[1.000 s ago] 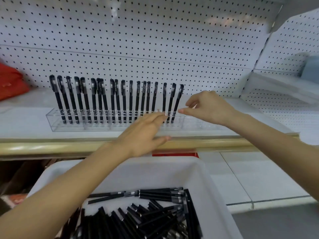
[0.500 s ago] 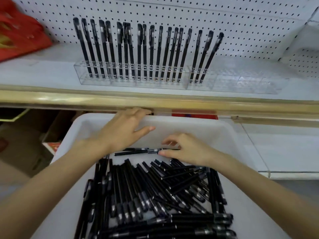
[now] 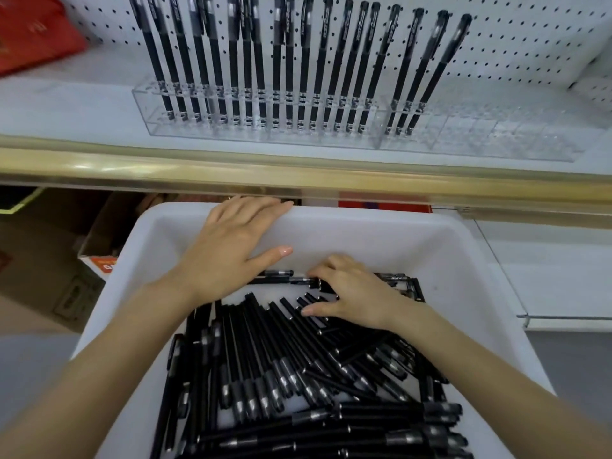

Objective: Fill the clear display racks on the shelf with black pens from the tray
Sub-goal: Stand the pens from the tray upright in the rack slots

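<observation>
A second ago both hands were up at the racks; now both are working down at the white tray (image 3: 381,220). The left hand (image 3: 231,256) is lying flat on the tray's far rim, its straight fingers reaching over the edge further than half a second ago, its thumb spread wide and holding nothing. The right hand (image 3: 357,293) is staying where it was, curling its fingers down onto a pen (image 3: 278,276) lying crosswise near the far wall. Its thumb is resting apart on the loose pens (image 3: 281,359), so I cannot tell whether it has hold of the pen.

On the shelf (image 3: 66,104), the left rack (image 3: 265,134) is standing full. The right rack (image 3: 496,140) is carrying three pens (image 3: 420,67) at its left end, leaving open slots to the right. The shelf's gold strip (image 3: 198,170) is running just beyond the tray's far rim, with a narrow gap between them. A red bag (image 3: 33,31) is sitting at far left.
</observation>
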### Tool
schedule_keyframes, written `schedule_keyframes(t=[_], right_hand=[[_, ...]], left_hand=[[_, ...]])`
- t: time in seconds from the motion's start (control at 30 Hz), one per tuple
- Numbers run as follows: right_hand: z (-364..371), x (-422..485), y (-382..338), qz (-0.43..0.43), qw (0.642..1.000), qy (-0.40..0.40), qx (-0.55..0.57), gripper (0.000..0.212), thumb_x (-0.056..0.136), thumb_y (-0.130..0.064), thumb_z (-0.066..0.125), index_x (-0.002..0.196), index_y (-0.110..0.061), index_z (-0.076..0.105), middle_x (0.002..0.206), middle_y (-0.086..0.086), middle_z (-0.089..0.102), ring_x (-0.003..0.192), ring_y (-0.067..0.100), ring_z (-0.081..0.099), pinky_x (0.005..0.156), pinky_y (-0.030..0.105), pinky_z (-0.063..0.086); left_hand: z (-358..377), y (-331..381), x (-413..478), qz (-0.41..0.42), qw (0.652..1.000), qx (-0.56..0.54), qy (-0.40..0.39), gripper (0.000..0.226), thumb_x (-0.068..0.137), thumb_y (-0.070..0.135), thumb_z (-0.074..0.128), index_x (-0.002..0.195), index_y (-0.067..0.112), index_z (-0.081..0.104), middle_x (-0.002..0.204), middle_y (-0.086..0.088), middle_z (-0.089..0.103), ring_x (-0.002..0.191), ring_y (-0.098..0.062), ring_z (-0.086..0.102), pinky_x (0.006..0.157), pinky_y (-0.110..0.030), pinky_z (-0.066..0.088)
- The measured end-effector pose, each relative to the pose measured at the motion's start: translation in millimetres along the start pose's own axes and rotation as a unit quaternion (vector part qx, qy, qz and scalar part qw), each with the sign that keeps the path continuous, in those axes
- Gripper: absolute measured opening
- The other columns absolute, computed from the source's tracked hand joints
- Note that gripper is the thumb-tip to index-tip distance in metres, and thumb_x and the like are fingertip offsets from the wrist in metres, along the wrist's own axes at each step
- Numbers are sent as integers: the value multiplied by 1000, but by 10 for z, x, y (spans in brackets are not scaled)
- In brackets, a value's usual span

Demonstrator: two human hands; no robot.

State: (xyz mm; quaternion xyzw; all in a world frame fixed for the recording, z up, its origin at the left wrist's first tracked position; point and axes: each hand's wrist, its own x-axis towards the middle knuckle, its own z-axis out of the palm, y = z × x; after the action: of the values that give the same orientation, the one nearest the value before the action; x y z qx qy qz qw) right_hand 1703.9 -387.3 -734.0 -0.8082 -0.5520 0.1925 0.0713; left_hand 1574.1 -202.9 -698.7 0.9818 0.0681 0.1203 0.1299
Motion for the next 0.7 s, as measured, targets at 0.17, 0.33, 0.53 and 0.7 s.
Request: schedule_keyframes(t=[0.17, 0.33, 0.53, 0.7], right_hand=[[30, 12, 32, 4, 1000, 1, 26, 64, 83, -58, 60, 134, -21, 49, 126, 1, 48, 125, 17, 37, 106, 32, 33], [79, 18, 12, 6, 999, 11, 29, 67, 82, -57, 62, 135, -19, 47, 127, 2, 45, 127, 16, 33, 107, 30, 33], [127, 25, -1, 2, 998, 43, 41, 59, 82, -54, 65, 125, -17, 51, 123, -1, 49, 122, 13, 35, 103, 26, 33], [163, 10, -9, 3, 996, 60, 71, 47, 80, -49, 69, 114, -18, 56, 113, -3, 53, 112, 13, 42, 98, 30, 38]], left_hand=[[24, 34, 7, 2, 1000, 10, 27, 68, 89, 63, 30, 145, 25, 38, 141, 1, 45, 128, -12, 28, 107, -21, 4], [26, 38, 0, 7, 999, 14, 40, 68, 89, 63, 30, 144, 23, 40, 141, -1, 46, 128, -12, 28, 109, -25, 6], [30, 46, 3, 12, 999, 19, 50, 68, 90, 63, 30, 143, 22, 42, 140, -1, 47, 127, -13, 29, 108, -27, 9], [21, 71, 4, 15, 998, 18, 57, 69, 89, 63, 31, 143, 22, 42, 139, -1, 48, 127, -13, 30, 108, -27, 10]])
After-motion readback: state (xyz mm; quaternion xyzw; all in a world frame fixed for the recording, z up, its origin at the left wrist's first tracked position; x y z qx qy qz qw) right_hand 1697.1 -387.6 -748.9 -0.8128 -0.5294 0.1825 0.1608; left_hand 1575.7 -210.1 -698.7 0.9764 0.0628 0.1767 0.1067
